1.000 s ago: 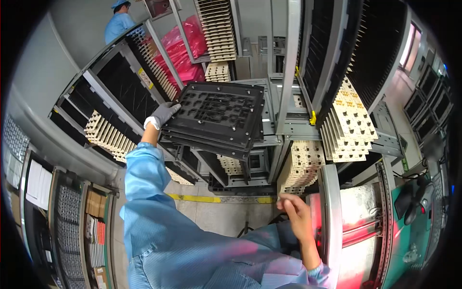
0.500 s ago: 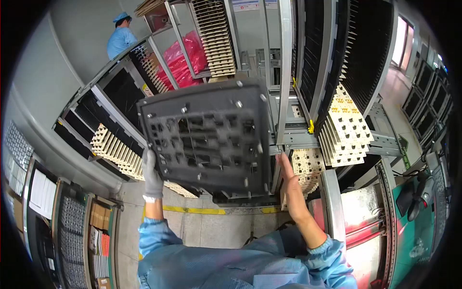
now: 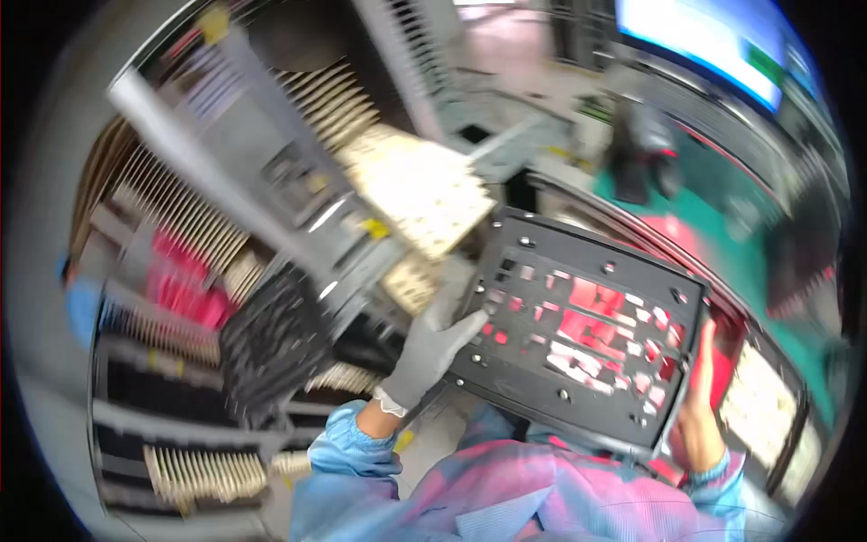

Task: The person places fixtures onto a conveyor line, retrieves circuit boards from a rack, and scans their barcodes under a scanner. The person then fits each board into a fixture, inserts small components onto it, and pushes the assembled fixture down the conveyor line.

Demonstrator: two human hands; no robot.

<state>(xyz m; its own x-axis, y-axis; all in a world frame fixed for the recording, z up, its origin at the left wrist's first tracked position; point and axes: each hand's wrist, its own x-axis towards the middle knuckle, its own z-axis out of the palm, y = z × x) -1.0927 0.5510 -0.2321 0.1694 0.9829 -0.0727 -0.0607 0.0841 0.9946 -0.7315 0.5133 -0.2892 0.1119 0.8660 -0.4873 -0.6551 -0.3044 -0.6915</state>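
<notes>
**Black tray held between two hands**

A black tray (image 3: 587, 339), perforated with many cut-outs, is held in front of the person, tilted, with red and white showing through its openings. The left hand (image 3: 433, 348), in a grey glove, grips the tray's left edge, its fingers (image 3: 465, 325) closed over the rim. The right hand (image 3: 700, 406), bare, holds the tray's right edge; its fingers curl behind the rim, so their exact closure cannot be seen. Both sleeves (image 3: 361, 452) below the tray are light blue.

Left of the tray stands a metal rack (image 3: 226, 181) filled with rows of cream panels (image 3: 420, 190) set on edge, and a second dark tray (image 3: 271, 339) sits in the rack, near the gloved hand. Above and right of the tray lies a green bench (image 3: 722, 181), blurred. A bright screen (image 3: 704, 41) shows far above the tray.
</notes>
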